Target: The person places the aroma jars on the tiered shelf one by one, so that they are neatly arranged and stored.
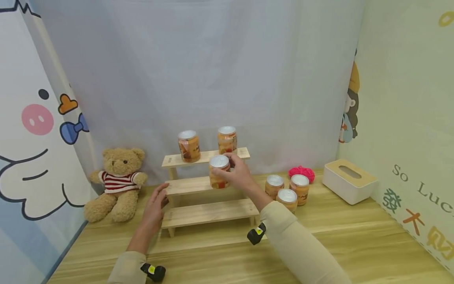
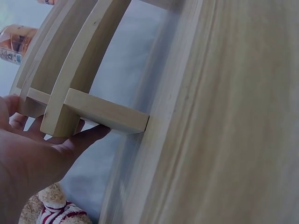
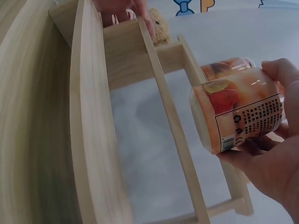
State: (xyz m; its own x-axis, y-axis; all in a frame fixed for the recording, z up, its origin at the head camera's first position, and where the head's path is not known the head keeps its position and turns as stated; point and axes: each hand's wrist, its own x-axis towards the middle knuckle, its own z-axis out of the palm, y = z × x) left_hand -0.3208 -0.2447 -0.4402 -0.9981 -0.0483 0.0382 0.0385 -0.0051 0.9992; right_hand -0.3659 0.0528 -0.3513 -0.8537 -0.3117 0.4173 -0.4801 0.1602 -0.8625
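My right hand point(image 1: 242, 175) grips an orange can point(image 1: 217, 180) with a silver lid, thumb on one side and fingers on the other. The can overlaps the middle step of a three-step wooden display stand point(image 1: 213, 213) in the head view; its fruit picture and printed label point(image 3: 243, 112) face the right wrist camera. My left hand point(image 1: 152, 209) rests against the stand's left end, its fingers point(image 2: 88, 138) extended along the end of the wood. Two similar cans stand on the top step, one at the left point(image 1: 189, 149) and one at the right point(image 1: 227, 142).
Three more cans point(image 1: 299, 193) are grouped on the wooden table point(image 1: 227, 260) right of the stand. Behind them lies a pink yarn bundle point(image 1: 301, 172), with a white tissue box point(image 1: 349, 187) farther right. A teddy bear point(image 1: 120, 185) in a striped shirt sits at the left.
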